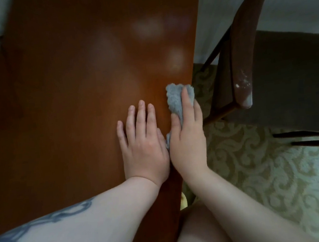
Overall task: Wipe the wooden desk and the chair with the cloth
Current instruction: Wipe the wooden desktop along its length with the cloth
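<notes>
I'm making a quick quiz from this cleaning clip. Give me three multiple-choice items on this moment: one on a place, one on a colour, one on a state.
1. Where is the cloth?
A. at the desk's right edge
B. on the chair seat
C. on the carpet

2. What colour is the cloth?
A. red
B. grey-blue
C. yellow

3. How is the left hand?
A. gripping the chair
B. holding a bottle
C. flat on the desk, fingers spread

Answers:
1 A: the right hand presses it onto the desk by the edge.
2 B: the visible folds are grey-blue.
3 C: its palm lies on the wood, holding nothing.

Glossy wooden desk (pixel 66 110), grey cloth (pixel 176 101) at its right edge
</notes>
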Demonstrator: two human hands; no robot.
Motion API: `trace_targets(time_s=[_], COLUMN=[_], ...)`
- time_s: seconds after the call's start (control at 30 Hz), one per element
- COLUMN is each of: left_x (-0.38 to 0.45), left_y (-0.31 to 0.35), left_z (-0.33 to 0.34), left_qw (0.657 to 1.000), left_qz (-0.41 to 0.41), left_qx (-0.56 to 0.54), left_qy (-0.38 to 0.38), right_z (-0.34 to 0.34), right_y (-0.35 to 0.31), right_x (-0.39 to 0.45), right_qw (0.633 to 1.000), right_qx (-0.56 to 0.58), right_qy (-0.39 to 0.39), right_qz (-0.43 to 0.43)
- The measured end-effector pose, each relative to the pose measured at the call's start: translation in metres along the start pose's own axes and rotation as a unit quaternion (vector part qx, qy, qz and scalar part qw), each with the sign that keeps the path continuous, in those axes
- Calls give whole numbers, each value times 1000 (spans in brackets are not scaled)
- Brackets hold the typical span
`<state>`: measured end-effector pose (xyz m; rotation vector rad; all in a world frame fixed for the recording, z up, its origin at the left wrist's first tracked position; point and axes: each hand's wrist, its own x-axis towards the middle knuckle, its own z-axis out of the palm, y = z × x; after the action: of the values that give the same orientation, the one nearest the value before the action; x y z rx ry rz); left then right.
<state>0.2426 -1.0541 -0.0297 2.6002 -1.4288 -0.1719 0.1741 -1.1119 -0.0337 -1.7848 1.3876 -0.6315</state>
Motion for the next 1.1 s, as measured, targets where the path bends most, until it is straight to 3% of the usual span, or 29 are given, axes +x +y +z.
trace_targets(time_s=[0.1, 0.27, 0.33, 0.47, 0.7, 0.9, 1.1], left_x=[0, -2, -1, 1, -2, -1, -1], left_y=[0, 1, 2, 0, -1, -3, 0], left_z=[0, -1, -2, -2, -3, -3, -2], left_qw=[1000, 1000, 1000, 999, 997, 994, 994], left_qz=[2, -8, -2, -3, -7, -2, -3], left_qx=[-2, -8, -13, -32, -66, -96, -88], left_qy=[6, 10, 10, 28, 46, 59, 71], right_z=[-4, 1, 2, -9, 2, 0, 1], right_y=[2, -3, -4, 0, -6, 4, 0], right_x=[3, 71, 40, -41, 46, -37, 7], right_qw=[1000, 1000, 999, 998, 998, 998, 992], right_qx=[8, 16, 21, 33, -68, -59, -123], right_qy=[-22, 17, 37, -45, 8, -23, -19], right_qz=[5, 19, 34, 31, -2, -10, -30])
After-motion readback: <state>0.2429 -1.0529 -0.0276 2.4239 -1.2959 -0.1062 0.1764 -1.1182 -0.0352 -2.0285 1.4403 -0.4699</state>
